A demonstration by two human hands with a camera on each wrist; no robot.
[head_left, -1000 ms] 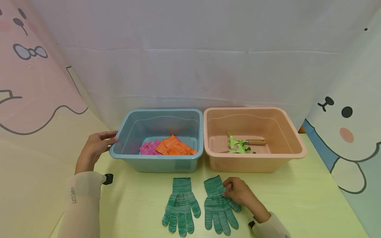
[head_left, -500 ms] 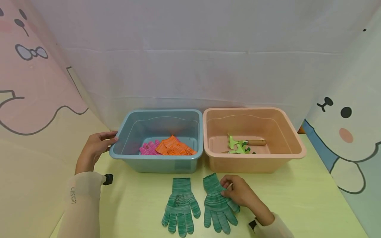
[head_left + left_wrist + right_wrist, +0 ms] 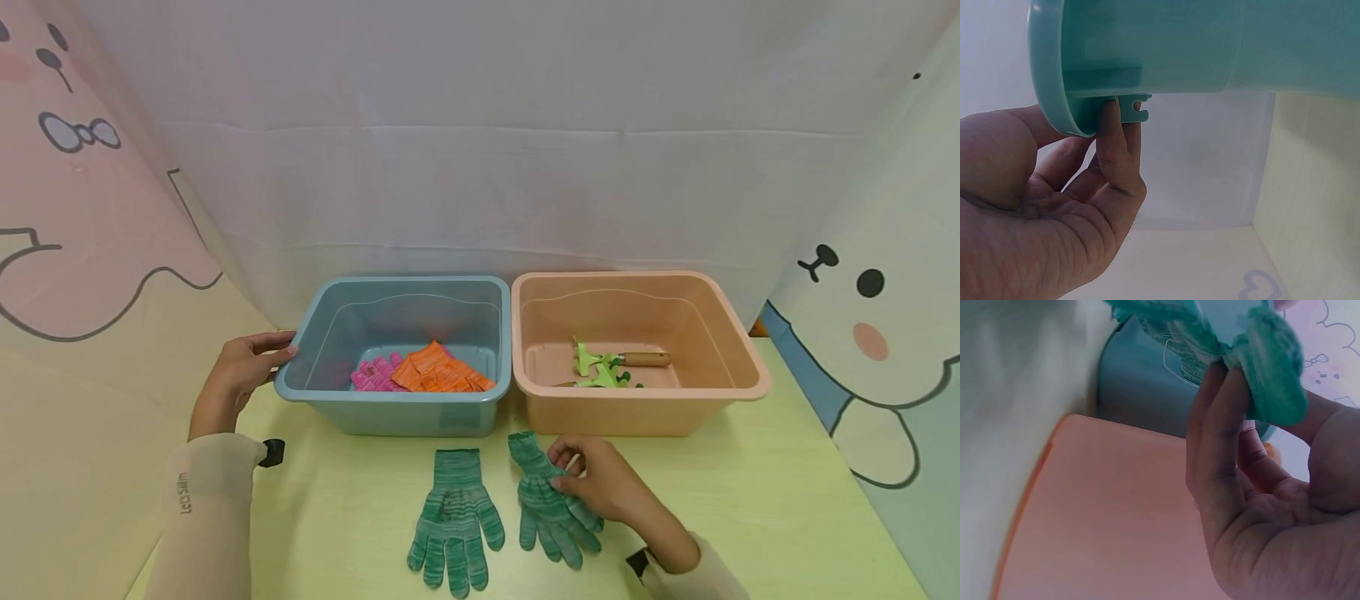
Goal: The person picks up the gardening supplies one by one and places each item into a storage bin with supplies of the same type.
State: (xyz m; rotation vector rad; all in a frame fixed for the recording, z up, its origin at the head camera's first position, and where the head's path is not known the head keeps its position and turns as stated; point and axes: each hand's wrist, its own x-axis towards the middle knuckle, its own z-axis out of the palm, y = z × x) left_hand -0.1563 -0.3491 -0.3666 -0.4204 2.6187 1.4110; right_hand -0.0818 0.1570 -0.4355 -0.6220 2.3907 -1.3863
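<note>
Plainly, in the head view, the right hand (image 3: 596, 479) pinches one green glove (image 3: 549, 510) along its side near the cuff, with the cuff beyond the fingertips and the glove's fingers toward the person; the other green glove (image 3: 456, 518) lies flat just beside (in front of the blue tub (image 3: 420, 420)). In the left wrist view, the left hand (image 3: 1054, 206) grips that tub's rim, fingers curled beneath. In the right wrist view, the pinched glove bunches at the fingertips, near the peach tub (image 3: 1116, 506).
</note>
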